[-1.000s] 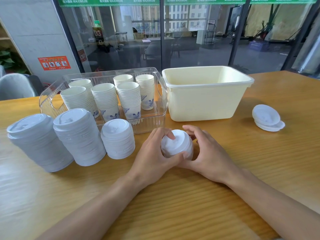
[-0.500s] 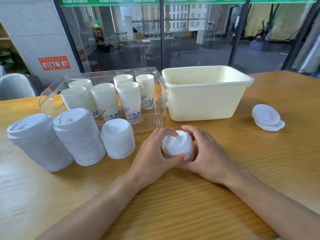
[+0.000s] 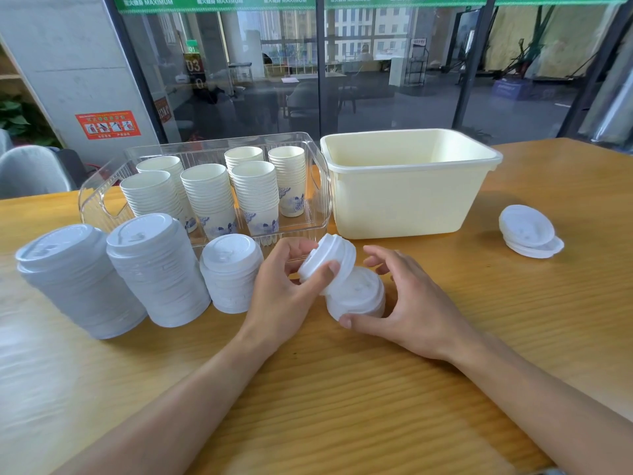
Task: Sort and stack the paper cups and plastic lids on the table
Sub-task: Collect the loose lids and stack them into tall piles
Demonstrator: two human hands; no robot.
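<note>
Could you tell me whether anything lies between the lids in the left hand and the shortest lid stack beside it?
Nothing visible does. The left hand holds a few tilted lids lifted off the small pile under the right hand. Only bare table separates them from the shortest lid stack.

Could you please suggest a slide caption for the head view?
Left hand lifts a tilted bunch of lids off the small stack steadied by the right hand.
</note>
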